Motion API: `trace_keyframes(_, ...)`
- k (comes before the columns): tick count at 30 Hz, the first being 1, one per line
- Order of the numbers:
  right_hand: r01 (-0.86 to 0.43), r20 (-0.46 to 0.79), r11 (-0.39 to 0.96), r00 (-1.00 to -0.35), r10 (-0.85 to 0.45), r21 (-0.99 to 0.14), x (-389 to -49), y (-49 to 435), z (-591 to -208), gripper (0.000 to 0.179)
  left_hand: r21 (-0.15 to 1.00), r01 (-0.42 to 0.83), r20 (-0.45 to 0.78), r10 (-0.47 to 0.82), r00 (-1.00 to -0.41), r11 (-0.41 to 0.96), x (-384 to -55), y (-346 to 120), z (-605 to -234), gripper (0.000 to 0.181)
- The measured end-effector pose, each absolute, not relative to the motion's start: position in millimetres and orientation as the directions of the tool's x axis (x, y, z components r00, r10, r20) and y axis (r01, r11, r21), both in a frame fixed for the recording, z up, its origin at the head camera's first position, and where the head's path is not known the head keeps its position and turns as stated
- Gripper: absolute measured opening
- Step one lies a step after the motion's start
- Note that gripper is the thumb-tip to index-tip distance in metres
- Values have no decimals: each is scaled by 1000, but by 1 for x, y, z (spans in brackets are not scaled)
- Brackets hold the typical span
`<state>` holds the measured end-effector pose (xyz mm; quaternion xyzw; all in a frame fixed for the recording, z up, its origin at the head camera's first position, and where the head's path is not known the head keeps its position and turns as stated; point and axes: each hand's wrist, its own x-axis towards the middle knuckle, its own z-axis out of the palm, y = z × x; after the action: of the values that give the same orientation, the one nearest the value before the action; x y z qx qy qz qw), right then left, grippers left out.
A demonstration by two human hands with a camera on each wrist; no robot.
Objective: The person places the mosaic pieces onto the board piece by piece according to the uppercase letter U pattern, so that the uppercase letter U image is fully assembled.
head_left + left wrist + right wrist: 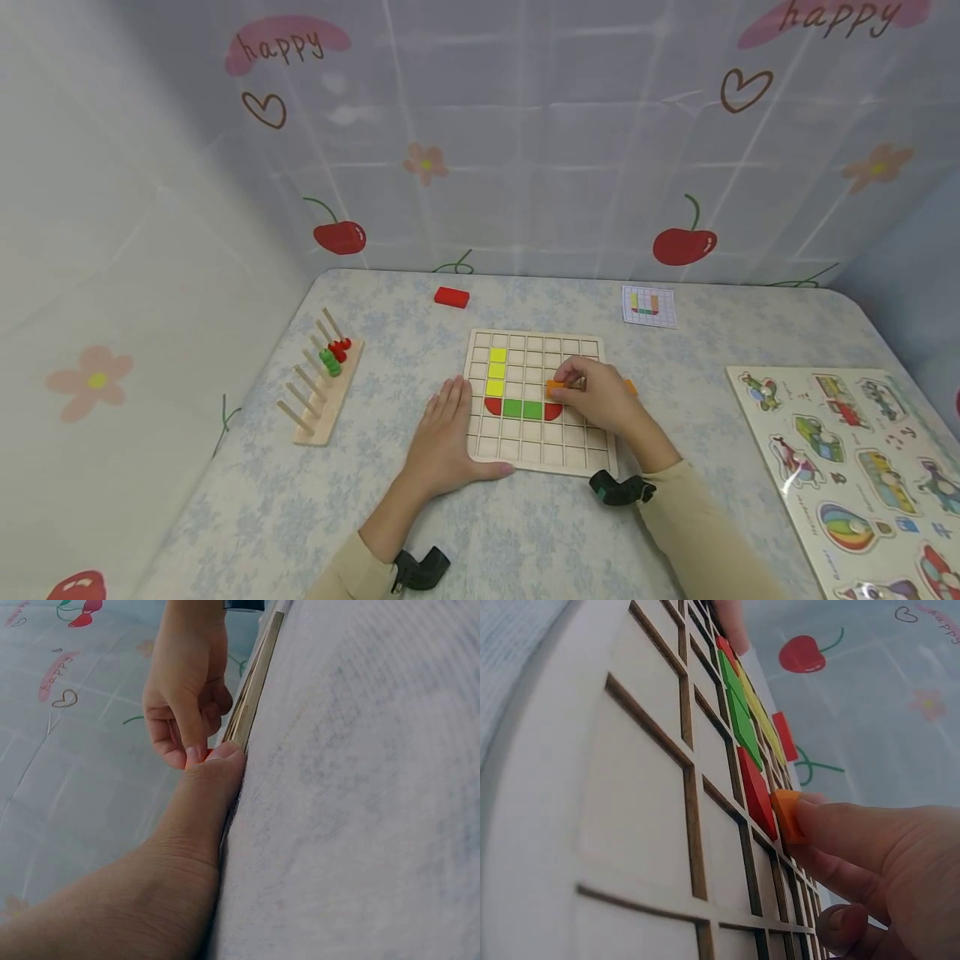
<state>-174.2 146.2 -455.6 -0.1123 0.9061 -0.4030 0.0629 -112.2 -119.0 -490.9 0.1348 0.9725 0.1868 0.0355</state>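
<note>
A wooden grid board [495, 448] lies on the table. Set in its cells are a column of yellow tiles [497, 371], two green tiles [522, 409] in a row, and a red rounded tile [552, 412] at each end of that row. My right hand [606, 396] pinches an orange tile [787, 816] between thumb and finger, just behind the right red tile. More orange [631, 387] shows past that hand, partly hidden. My left hand [442, 433] rests with straight fingers along the board's left edge, its thumb at the near edge.
Behind the board lie a red block [452, 297] and a small pattern card [648, 307]. To the left stands a wooden peg rack [330, 417] with green and red pieces. A picture puzzle board [806, 433] lies on the right.
</note>
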Motion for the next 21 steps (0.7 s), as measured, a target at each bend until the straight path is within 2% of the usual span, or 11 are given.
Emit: trace_keyframes(21,-236,15,720,-954,-300,-653,-171,145,-459,13,364,242,-26,269,-963,900,-112,-119,-493,139)
